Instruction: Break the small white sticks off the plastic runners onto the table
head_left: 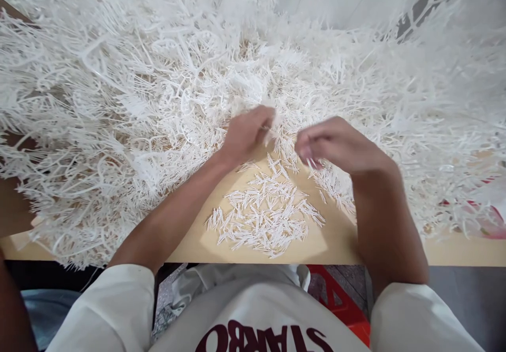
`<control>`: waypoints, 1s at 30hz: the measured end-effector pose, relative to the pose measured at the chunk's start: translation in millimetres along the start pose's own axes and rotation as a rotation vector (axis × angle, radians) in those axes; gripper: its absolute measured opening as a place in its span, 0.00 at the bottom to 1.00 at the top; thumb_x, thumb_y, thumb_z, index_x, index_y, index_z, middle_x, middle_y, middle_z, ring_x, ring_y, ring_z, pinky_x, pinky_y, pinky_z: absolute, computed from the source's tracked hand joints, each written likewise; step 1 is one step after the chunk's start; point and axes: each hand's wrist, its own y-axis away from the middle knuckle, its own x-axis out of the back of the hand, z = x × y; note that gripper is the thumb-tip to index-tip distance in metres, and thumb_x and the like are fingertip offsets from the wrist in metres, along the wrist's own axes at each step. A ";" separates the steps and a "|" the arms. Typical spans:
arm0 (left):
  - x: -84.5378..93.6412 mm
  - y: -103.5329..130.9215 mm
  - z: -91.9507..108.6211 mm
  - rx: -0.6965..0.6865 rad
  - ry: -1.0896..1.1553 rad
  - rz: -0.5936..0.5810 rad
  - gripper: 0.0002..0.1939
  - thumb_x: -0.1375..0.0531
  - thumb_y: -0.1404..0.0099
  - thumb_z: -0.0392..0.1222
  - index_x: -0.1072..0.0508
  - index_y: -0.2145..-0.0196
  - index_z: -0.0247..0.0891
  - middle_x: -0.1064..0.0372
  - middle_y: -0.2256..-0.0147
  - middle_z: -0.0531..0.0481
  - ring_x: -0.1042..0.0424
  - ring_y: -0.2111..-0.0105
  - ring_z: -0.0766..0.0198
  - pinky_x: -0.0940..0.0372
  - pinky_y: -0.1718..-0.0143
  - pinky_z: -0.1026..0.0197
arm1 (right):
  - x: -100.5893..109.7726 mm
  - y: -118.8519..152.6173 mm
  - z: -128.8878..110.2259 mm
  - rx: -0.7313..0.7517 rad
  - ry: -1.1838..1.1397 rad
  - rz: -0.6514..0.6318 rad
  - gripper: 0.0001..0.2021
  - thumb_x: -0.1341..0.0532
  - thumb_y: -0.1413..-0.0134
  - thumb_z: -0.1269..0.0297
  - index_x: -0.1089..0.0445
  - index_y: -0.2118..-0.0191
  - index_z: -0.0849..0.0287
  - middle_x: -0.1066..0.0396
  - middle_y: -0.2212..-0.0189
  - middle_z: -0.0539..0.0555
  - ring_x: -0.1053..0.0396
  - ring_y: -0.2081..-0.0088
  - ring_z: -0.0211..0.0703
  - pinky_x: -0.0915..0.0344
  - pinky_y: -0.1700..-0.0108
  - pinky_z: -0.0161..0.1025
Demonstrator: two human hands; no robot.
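Note:
My left hand is closed, its fingers blurred, at the near edge of a large heap of white branched plastic pieces. A thin white branched piece shows at its fingertips. To its right, my right hand is curled in a pinch above the table, apart from the left. Short white sticks poke out beneath its fingers. Below both hands, a loose pile of small white sticks lies on the tan tabletop. More such sticks are scattered under my right forearm.
The heap spreads across the back and both sides, overhanging the table's front edge at left. A red stool-like object stands below the table. Part of another person's arm shows at lower left. A pink-and-clear bag-like item lies at right.

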 end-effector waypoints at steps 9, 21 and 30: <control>-2.4 -2.6 3.7 0.038 -0.018 -0.019 0.15 0.54 0.29 0.44 0.30 0.57 0.38 0.25 0.63 0.48 0.29 0.67 0.68 0.44 0.73 0.64 | 6.0 -7.1 24.3 -0.083 0.617 0.504 0.14 0.44 0.40 0.58 0.29 0.53 0.55 0.25 0.63 0.53 0.31 0.67 0.41 0.37 0.61 0.42; -8.3 0.6 4.5 -0.198 -0.258 -0.007 0.10 0.52 0.31 0.36 0.32 0.63 0.38 0.28 0.70 0.52 0.35 0.78 0.71 0.54 0.79 0.63 | 0.8 -16.0 34.5 0.077 0.763 0.319 0.11 0.47 0.38 0.59 0.31 0.56 0.54 0.27 0.64 0.51 0.33 0.66 0.39 0.43 0.64 0.37; -8.5 0.5 4.3 -0.244 -0.166 -0.001 0.07 0.48 0.39 0.30 0.35 0.73 0.38 0.33 0.77 0.56 0.39 0.79 0.73 0.53 0.78 0.64 | -14.5 -18.0 31.3 0.020 1.050 0.321 0.08 0.47 0.49 0.67 0.36 0.76 0.58 0.38 0.81 0.48 0.50 0.79 0.32 0.58 0.72 0.37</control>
